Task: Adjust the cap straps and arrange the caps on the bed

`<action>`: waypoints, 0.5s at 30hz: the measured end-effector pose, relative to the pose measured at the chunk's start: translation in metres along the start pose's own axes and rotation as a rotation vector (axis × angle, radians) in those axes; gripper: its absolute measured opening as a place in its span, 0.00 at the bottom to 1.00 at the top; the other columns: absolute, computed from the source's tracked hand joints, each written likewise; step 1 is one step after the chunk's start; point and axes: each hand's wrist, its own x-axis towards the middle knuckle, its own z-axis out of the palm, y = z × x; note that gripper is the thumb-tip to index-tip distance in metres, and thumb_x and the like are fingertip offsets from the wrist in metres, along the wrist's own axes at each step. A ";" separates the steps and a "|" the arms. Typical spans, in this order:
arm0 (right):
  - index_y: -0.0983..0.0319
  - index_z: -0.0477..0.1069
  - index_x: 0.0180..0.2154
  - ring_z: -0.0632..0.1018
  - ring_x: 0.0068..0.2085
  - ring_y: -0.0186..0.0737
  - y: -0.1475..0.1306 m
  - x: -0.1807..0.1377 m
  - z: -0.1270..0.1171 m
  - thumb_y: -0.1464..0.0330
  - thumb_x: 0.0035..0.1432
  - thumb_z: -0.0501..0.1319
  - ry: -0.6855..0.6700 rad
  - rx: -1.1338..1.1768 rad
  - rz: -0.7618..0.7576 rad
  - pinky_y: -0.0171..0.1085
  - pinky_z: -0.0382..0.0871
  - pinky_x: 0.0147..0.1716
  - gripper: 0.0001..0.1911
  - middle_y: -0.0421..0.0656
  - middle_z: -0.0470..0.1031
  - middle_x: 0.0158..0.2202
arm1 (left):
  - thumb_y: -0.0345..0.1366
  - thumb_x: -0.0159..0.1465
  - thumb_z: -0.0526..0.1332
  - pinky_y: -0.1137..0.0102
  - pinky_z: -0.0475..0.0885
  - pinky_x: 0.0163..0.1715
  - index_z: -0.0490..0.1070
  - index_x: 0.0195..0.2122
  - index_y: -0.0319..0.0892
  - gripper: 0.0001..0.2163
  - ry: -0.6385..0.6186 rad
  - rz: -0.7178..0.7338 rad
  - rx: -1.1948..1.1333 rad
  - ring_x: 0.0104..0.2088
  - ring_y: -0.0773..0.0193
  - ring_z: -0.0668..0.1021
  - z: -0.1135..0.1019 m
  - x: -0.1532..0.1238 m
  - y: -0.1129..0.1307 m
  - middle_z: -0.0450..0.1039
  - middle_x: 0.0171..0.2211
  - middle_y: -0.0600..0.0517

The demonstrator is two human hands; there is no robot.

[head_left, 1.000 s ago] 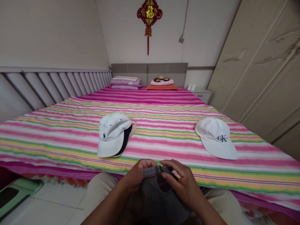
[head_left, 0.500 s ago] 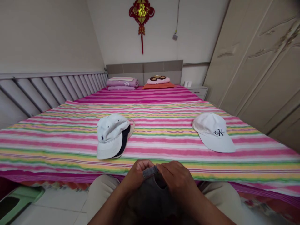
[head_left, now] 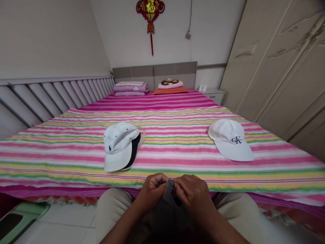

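A dark grey cap (head_left: 169,213) is held between my hands, low in front of my lap. My left hand (head_left: 152,191) pinches one end of its back strap. Fingers of my right hand (head_left: 194,193) close on the strap's other side, beside the opening. Much of the cap is in shadow and partly hidden by my forearms. On the bed, to the left, a white cap (head_left: 119,144) with a small dark logo lies over a navy cap (head_left: 133,154) and a beige one. Farther right sits a white cap with "CK" lettering (head_left: 230,139).
The striped bedspread (head_left: 172,149) spans the bed before me. Folded purple bedding (head_left: 130,88) and an orange-and-pink stack (head_left: 170,88) lie by the headboard. A slatted rail (head_left: 58,95) runs along the left, a wardrobe (head_left: 274,67) stands right, and a green stool (head_left: 27,215) is at lower left.
My hands have drawn closer together, and the strap between them has turned from lying nearly sideways to bent upright. The view has shifted slightly; the caps on the bed stay put.
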 end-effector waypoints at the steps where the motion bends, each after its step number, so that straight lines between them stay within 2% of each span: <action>1: 0.62 0.70 0.29 0.72 0.25 0.35 0.001 0.000 0.000 0.73 0.55 0.52 -0.013 0.079 0.067 0.34 0.59 0.25 0.09 0.41 0.72 0.23 | 0.39 0.51 0.61 0.77 0.57 0.21 0.66 0.22 0.37 0.10 0.007 0.003 -0.017 0.21 0.73 0.61 0.001 0.000 -0.002 0.63 0.19 0.56; 3: 0.61 0.71 0.29 0.73 0.26 0.34 0.002 -0.002 0.002 0.73 0.56 0.52 -0.045 0.229 0.203 0.32 0.61 0.25 0.09 0.40 0.74 0.24 | 0.39 0.51 0.61 0.77 0.58 0.22 0.66 0.22 0.37 0.10 0.022 0.000 -0.040 0.21 0.73 0.61 0.002 0.000 -0.005 0.63 0.19 0.56; 5: 0.61 0.71 0.32 0.74 0.28 0.34 0.002 -0.004 0.003 0.72 0.57 0.52 -0.029 0.302 0.266 0.31 0.64 0.26 0.09 0.41 0.74 0.27 | 0.39 0.51 0.60 0.77 0.57 0.21 0.66 0.22 0.37 0.09 0.039 -0.006 -0.043 0.20 0.74 0.61 0.002 0.001 -0.006 0.62 0.19 0.57; 8: 0.63 0.68 0.42 0.74 0.33 0.37 0.003 -0.004 0.003 0.71 0.57 0.52 0.009 0.257 0.199 0.34 0.66 0.31 0.11 0.45 0.74 0.32 | 0.38 0.52 0.60 0.76 0.57 0.21 0.66 0.22 0.37 0.09 0.041 -0.014 -0.011 0.20 0.73 0.61 0.001 0.002 -0.007 0.62 0.19 0.56; 10: 0.63 0.66 0.45 0.74 0.34 0.38 0.003 -0.003 0.000 0.71 0.57 0.52 -0.040 0.192 0.110 0.35 0.67 0.32 0.13 0.46 0.73 0.34 | 0.37 0.51 0.59 0.76 0.58 0.22 0.66 0.22 0.37 0.08 0.035 0.001 0.027 0.21 0.72 0.62 0.000 0.002 -0.007 0.63 0.19 0.56; 13: 0.61 0.67 0.43 0.73 0.32 0.39 0.000 0.001 -0.003 0.73 0.58 0.51 -0.177 0.103 0.000 0.35 0.66 0.29 0.12 0.44 0.72 0.31 | 0.35 0.51 0.59 0.76 0.58 0.21 0.64 0.20 0.38 0.07 0.043 0.022 0.069 0.21 0.72 0.61 0.000 0.002 -0.008 0.61 0.18 0.57; 15: 0.61 0.68 0.41 0.72 0.31 0.39 -0.001 0.001 -0.004 0.74 0.58 0.51 -0.246 0.065 -0.019 0.35 0.66 0.29 0.11 0.44 0.72 0.29 | 0.35 0.50 0.59 0.76 0.56 0.20 0.63 0.19 0.38 0.07 0.047 0.000 0.059 0.20 0.73 0.60 0.000 0.001 -0.009 0.60 0.17 0.57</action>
